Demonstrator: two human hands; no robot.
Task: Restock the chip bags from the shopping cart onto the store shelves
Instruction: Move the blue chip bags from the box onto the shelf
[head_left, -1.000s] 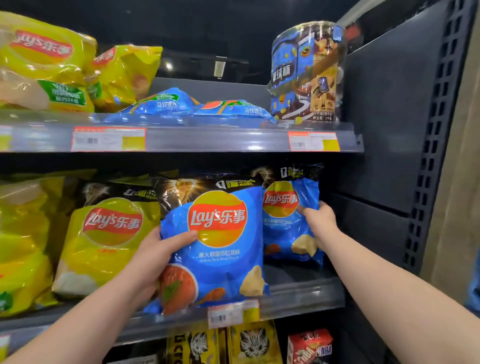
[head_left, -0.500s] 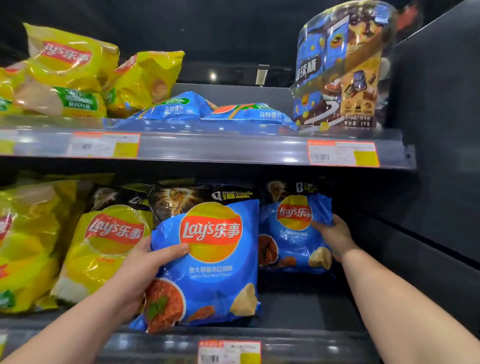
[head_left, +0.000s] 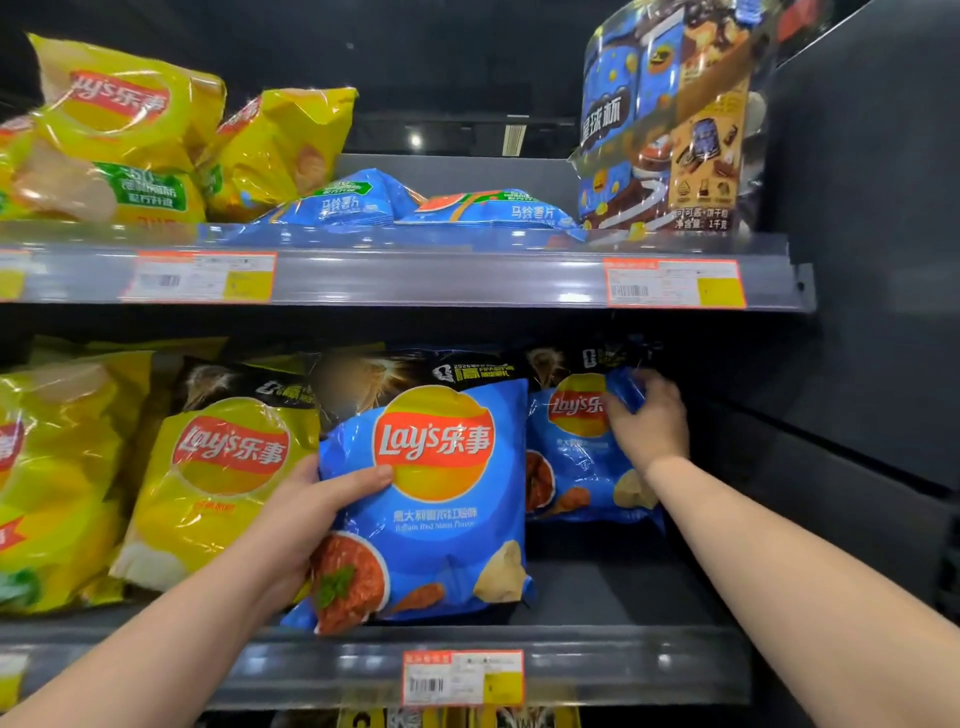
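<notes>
Left grip (head_left: 306, 512) clasping front blue bag (head_left: 441, 499), right grip (head_left: 647, 418) pinching rear blue bag (head_left: 576, 457)

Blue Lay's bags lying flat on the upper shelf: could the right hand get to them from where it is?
Probably yes. The right hand grips only the rear blue bag below, and nothing blocks the flat blue bags above, though it must let go first.

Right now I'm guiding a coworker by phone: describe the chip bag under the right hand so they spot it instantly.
Look at the lower shelf, at its far right end by the dark side panel. There the right hand grips the back blue bag near its top. Unlike the front blue bag in the left hand, it sits deeper and partly hidden.
</notes>
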